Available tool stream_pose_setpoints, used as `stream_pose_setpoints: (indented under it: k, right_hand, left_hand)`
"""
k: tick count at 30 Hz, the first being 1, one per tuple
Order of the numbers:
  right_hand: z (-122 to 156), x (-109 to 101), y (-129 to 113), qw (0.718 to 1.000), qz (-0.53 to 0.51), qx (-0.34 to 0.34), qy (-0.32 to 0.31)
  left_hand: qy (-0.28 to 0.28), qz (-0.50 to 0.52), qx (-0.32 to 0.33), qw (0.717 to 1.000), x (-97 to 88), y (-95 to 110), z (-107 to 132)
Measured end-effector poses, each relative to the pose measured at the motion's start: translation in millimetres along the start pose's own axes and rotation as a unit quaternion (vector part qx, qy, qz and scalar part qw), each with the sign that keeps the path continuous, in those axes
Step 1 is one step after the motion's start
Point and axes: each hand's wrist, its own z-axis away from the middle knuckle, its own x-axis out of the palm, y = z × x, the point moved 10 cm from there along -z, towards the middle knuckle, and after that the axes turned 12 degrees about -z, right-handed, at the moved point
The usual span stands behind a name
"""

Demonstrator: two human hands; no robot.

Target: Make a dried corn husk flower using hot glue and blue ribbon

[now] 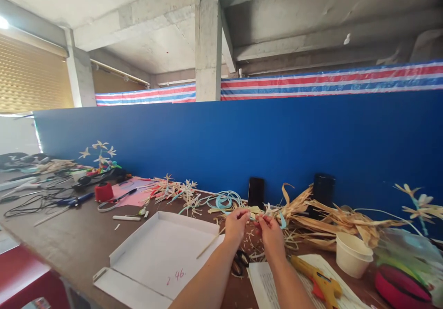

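Note:
My left hand (238, 225) and my right hand (270, 231) are close together above the table, thumbs and fingertips pinched. Something small and pale green-white lies between them, too small to name. A thin pale stick (209, 245) slants over the white box lid (173, 242), its upper end by my left hand; I cannot tell whether that hand holds it. Black-handled scissors (238, 262) lie below the hands, partly hidden by my left forearm. Dried corn husks (297, 206) are heaped just beyond my right hand, with thin scraps under both hands.
A yellow glue gun (320, 281) rests on printed paper at the right, near a cream paper cup (353, 256). A phone (256, 192) leans on the blue partition (194, 143). Husk flowers (176, 189), light-blue strips (224, 200) and a red tape measure (104, 192) lie leftward.

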Motion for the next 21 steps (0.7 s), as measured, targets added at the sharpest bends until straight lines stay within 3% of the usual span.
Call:
stream_pose_setpoints:
  k: [5, 9, 14, 21]
  right_hand:
    - [2.7, -4.3, 25.7, 0.999, 0.013, 0.019, -0.022]
    - [4.4, -2.7, 24.9, 0.995, 0.084, -0.007, -0.049]
    - [13.9, 6.2, 20.3, 0.988, 0.138, 0.008, -0.076]
    - [17.9, -0.7, 20.2, 0.975, 0.209, 0.005, -0.072]
  left_hand:
    - [-0.004, 0.015, -0.002, 1.000, 4.9, -26.7, 1.9]
    - [-0.049, 0.029, -0.062, 0.997, 14.6, -47.7, 10.3]
    - [-0.073, 0.083, -0.069, 0.992, 20.2, -43.1, 13.4]
    - [-0.075, 0.035, -0.043, 0.996, 20.3, -44.1, 15.4]
